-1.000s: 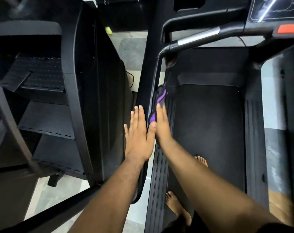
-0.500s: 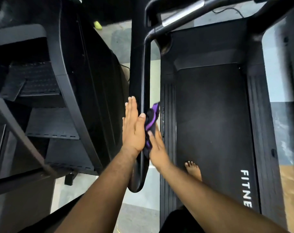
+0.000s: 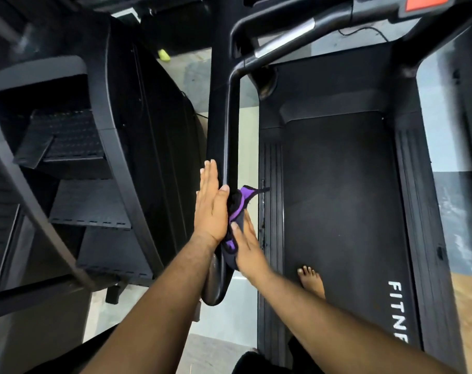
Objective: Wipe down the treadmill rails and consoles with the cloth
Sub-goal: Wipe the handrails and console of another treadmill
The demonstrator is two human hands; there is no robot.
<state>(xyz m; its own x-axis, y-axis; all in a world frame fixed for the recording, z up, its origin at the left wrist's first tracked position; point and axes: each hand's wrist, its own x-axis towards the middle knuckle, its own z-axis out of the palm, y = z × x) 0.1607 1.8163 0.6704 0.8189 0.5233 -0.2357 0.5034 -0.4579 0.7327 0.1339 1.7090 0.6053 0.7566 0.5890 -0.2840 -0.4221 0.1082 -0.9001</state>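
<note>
While hands (image 3: 224,222) sandwich rail (image 3: 231,147), stair machine (image 3: 75,147) crowds left.

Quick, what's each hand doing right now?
Left hand: open, flat against the rail.
Right hand: open, pressing the cloth on the rail.

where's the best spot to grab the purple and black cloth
Take the purple and black cloth at its loose upper corner, from the belt side. That end sticks out free of the black handrail; the rest is pinned between the left hand and right hand.
</note>
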